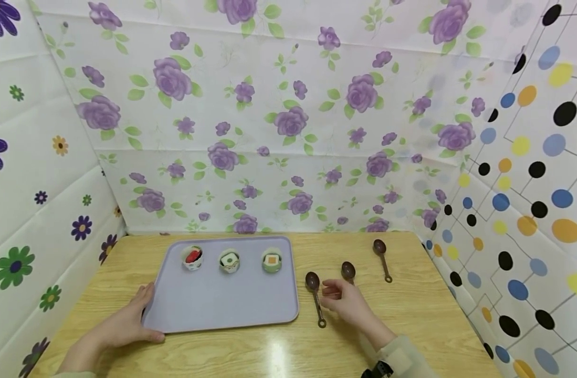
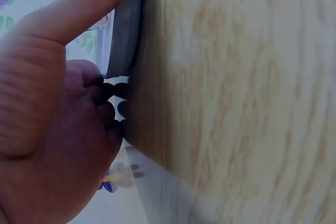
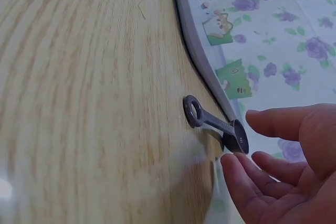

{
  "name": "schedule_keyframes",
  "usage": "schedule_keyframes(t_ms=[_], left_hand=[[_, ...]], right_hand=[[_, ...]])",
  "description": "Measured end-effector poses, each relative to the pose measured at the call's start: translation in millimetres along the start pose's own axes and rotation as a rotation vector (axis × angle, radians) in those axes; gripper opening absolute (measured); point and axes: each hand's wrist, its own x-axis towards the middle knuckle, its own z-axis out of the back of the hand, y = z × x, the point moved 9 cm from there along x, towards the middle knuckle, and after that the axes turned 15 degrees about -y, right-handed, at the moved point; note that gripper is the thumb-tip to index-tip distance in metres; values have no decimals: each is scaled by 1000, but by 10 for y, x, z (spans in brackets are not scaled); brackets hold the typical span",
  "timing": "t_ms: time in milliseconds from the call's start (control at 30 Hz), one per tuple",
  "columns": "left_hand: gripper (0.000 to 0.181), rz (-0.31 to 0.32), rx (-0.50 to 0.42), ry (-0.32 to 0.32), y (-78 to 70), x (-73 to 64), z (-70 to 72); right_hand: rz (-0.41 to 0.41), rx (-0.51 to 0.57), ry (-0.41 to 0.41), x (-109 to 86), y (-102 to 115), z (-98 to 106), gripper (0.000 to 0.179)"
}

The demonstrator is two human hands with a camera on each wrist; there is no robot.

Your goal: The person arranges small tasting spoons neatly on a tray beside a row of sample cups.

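Note:
My left hand [image 1: 123, 323] rests at the near left corner of a pale lilac tray [image 1: 217, 307], thumb along the front edge and fingers along the left side. In the left wrist view the thumb lies against the tray's outer wall [image 2: 125, 38]. My right hand [image 1: 348, 303] hovers just right of a brown measuring spoon [image 1: 312, 282], thumb and fingertips spread apart. That spoon [image 3: 210, 121] shows near the fingertips in the right wrist view. A second brown spoon [image 1: 348, 270] lies behind the right hand, its handle partly hidden. A third spoon [image 1: 380, 247] lies farther back right.
Along the tray's back stand three small paper cups: one with red pieces [image 1: 192, 256], one with a green-and-white piece [image 1: 229, 260], one with a white square bearing an orange centre [image 1: 272, 260]. Patterned cloth walls enclose the wooden table [image 1: 231, 352] at the back and both sides.

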Motion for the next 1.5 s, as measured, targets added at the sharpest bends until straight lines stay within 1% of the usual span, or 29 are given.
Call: schedule_keyframes(t_ms=[133,167,300,400,500,667,833,1133,1200,1300,1500], left_hand=[[140,13,6,3,8,5,1],[140,16,9,3,13,8,1],[140,26,32,0,34,18,6],[140,24,44,-14,41,18,18],[141,23,43,-28,50,14,27],[142,26,3,-37,58,7,30],[141,26,-13,-34,36,-1,35],[143,44,-9,-24,71,15,25],[144,51,-5,-20,79,20,26],[143,44,-2,-18,77,25,22],[145,62,-2,-19,73,18,13]], right_hand=[[-27,4,41,-23,-39,-19,49],[-44,9,53,-29,-55,-27,48],[-65,44,94,-43,-80,-76,48],[-70,62,88,-45,-93,-100,47],[-76,57,70,-51,-108,-112,45],[-89,24,62,-49,-131,-134,46],[-95,-11,79,-31,-126,-161,50],[-106,-14,74,-7,-130,-169,51],[-110,-16,70,-3,-133,-169,51],[-112,-25,62,1,-131,-171,51],[-94,-45,37,8,-92,-181,48]])
